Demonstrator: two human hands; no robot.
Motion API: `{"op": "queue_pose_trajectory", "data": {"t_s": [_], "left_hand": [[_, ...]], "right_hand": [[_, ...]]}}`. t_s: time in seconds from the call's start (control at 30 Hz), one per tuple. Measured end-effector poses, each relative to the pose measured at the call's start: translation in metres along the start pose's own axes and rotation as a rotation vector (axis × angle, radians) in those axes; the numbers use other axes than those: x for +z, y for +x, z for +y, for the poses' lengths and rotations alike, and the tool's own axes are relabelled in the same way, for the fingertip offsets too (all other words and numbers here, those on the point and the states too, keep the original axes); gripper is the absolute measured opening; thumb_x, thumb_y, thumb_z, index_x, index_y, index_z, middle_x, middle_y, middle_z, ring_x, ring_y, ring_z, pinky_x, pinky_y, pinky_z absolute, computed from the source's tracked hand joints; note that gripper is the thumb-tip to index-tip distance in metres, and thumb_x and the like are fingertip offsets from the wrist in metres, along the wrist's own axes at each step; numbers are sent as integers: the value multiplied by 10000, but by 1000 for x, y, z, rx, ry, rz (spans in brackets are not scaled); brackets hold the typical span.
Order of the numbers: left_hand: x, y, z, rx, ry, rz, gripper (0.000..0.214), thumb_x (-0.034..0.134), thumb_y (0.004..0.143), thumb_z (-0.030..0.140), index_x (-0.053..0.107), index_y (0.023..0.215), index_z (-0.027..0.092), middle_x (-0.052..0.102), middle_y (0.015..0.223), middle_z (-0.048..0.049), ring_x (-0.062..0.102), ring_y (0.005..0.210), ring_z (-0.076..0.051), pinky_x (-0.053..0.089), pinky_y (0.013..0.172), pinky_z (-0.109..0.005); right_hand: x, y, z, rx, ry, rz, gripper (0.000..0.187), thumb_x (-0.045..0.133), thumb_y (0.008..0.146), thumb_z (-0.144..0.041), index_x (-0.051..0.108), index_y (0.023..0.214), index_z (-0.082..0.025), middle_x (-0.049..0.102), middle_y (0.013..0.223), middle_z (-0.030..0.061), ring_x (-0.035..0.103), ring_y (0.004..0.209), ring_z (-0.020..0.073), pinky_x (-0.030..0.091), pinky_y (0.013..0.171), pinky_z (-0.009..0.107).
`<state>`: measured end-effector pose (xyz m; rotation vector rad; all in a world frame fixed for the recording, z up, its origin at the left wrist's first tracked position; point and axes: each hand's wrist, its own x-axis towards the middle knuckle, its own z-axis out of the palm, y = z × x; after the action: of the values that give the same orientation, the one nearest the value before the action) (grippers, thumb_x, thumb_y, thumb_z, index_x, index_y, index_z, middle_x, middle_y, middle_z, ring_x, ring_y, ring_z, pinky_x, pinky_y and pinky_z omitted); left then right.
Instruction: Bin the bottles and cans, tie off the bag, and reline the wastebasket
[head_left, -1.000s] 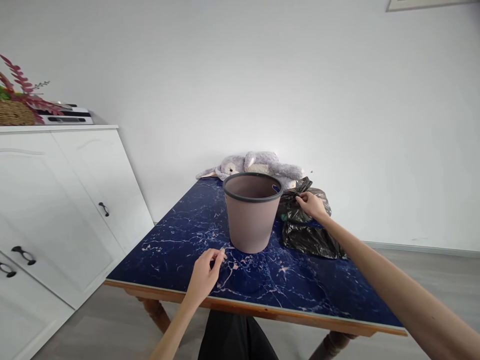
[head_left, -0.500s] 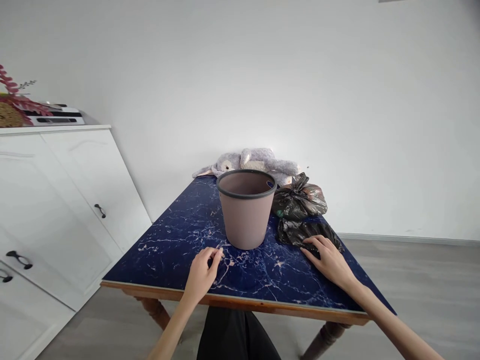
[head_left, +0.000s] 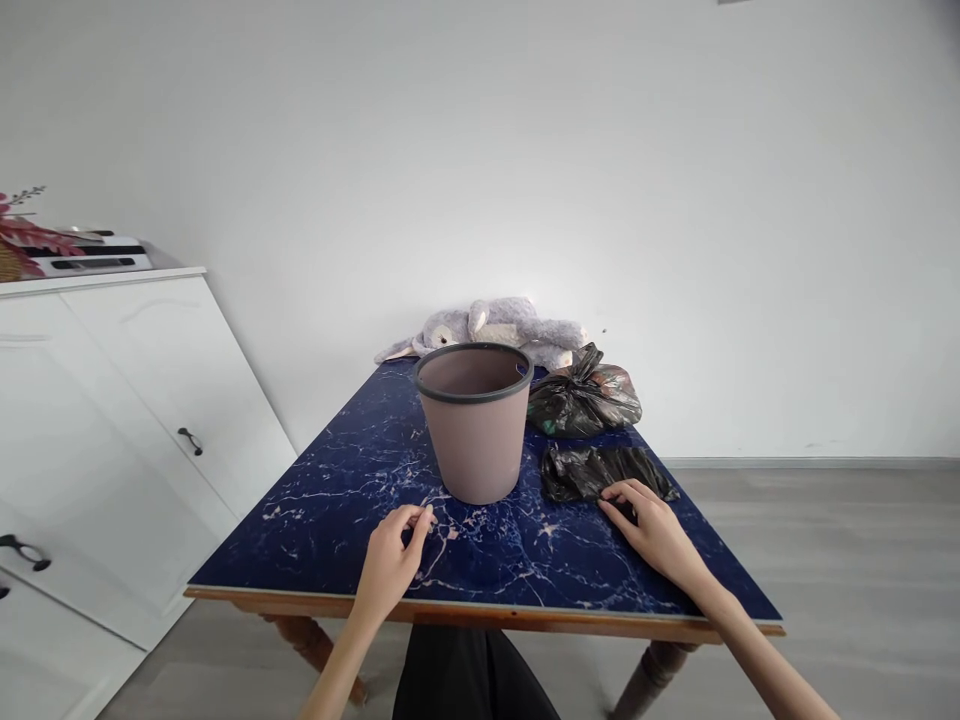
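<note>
A mauve trash can (head_left: 476, 445) with a dark rim stands upright on the blue marbled table. Just in front of it, to its left, my left hand (head_left: 391, 555) hovers low with thumb and fingertips together and nothing visible between them. On the right lies a flattened black garbage bag (head_left: 577, 472). My right hand (head_left: 649, 530) pinches the near edge of this bag between thumb and fingers. Behind it sits a tied, filled black garbage bag (head_left: 589, 400), close to the can's right side.
A grey plush toy (head_left: 510, 325) lies along the table's far edge against the white wall. White cabinets (head_left: 150, 430) stand to the left, with a box-like device (head_left: 97, 258) and pink decorative leaves (head_left: 37, 238) on top. The wooden table edge (head_left: 480, 615) runs close before me.
My right thumb and fingers have closed on the flattened bag's near edge. That bag lies slightly farther from the tied one. My left fingertips have come together. The whole view has shifted slightly.
</note>
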<state>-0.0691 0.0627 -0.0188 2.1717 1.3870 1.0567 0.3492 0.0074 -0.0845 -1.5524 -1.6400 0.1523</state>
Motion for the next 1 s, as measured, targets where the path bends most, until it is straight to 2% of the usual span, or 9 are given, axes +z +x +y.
{"op": "queue_pose_trajectory", "data": {"t_s": [0.2, 0.3, 0.4, 0.47, 0.53, 0.7, 0.77, 0.87, 1.0], "left_hand": [[-1, 0, 0, -26, -21, -23, 478, 480, 1048, 628, 741, 957, 238, 796, 938, -84, 761, 904, -260, 570, 720, -297], [-1, -1, 0, -14, -12, -13, 478, 476, 1049, 628, 737, 952, 240, 791, 922, -81, 758, 895, -259, 570, 732, -304], [1, -1, -1, 6, 21, -1, 460, 476, 1058, 609, 725, 933, 243, 784, 899, -68, 749, 886, -252, 557, 787, -319], [2, -1, -2, 14, 32, 3, 446, 475, 1064, 595, 719, 929, 246, 783, 901, -58, 746, 886, -244, 546, 823, -325], [2, 0, -3, 14, 36, 4, 448, 474, 1062, 596, 718, 921, 248, 782, 899, -54, 744, 880, -241, 541, 830, -325], [2, 1, -1, -20, 52, 6, 483, 476, 1038, 637, 735, 921, 247, 786, 890, -59, 743, 875, -249, 558, 801, -322], [2, 1, 0, -44, 53, 3, 506, 475, 1025, 661, 738, 917, 241, 787, 881, -64, 743, 848, -249, 566, 754, -312], [0, 2, 2, -67, 50, -7, 520, 478, 1021, 672, 741, 915, 236, 789, 889, -70, 746, 832, -250, 571, 716, -303], [-2, 2, 15, -61, -5, -17, 507, 500, 1020, 669, 742, 892, 242, 787, 880, -61, 747, 855, -252, 591, 791, -317]], "right_hand": [[-4, 1, -7, 47, 29, -5, 325, 553, 1012, -561, 675, 978, -261, 719, 1044, 91, 687, 971, 295, 530, 900, 424], [-6, 1, -12, 92, 61, 2, 354, 560, 987, -585, 675, 945, -254, 720, 997, 92, 680, 943, 299, 514, 881, 426], [-8, -4, -28, 205, 148, -17, 420, 588, 935, -653, 679, 904, -244, 723, 917, 79, 661, 822, 275, 503, 806, 406], [-12, -10, -49, 303, 282, -47, 469, 620, 902, -702, 690, 906, -238, 718, 879, 60, 642, 774, 248, 503, 761, 371], [-20, -17, -78, 376, 465, -36, 489, 666, 882, -719, 706, 932, -235, 706, 888, 43, 642, 829, 233, 513, 771, 326], [-38, -30, -146, 566, 894, 148, 432, 772, 858, -665, 705, 970, -253, 701, 940, 19, 642, 913, 212, 531, 742, 241], [-37, -35, -160, 626, 1104, 205, 412, 799, 852, -628, 707, 1023, -265, 745, 1013, 24, 683, 938, 230, 563, 734, 255], [-25, -43, -170, 673, 1332, 285, 400, 806, 858, -574, 738, 1116, -276, 779, 1183, 27, 731, 1047, 263, 621, 820, 309], [-6, -52, -178, 859, 1499, 391, 469, 827, 822, -547, 784, 1206, -280, 782, 1275, 22, 694, 1273, 310, 653, 937, 373]]}}
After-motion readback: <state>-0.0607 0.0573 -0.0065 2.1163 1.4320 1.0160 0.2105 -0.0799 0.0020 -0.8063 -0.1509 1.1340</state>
